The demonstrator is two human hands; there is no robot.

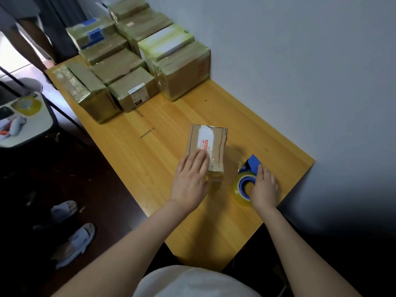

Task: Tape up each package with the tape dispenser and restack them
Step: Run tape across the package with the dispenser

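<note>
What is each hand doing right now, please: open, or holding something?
Left hand: open, fingers flat on the small package.
Right hand: grips the tape dispenser.

Right hand (264, 187) covers part of tape dispenser (244, 181).

Blue tape dispenser (251, 176), brown package (209, 146), yellow-wood table (162, 159)

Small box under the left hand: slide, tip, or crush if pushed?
The box probably slides easily: flat base on smooth table, glossy tape. Unlikely to tip; it lies on a broad face. Crumpled far edge suggests soft cardboard, so grip gently.
</note>
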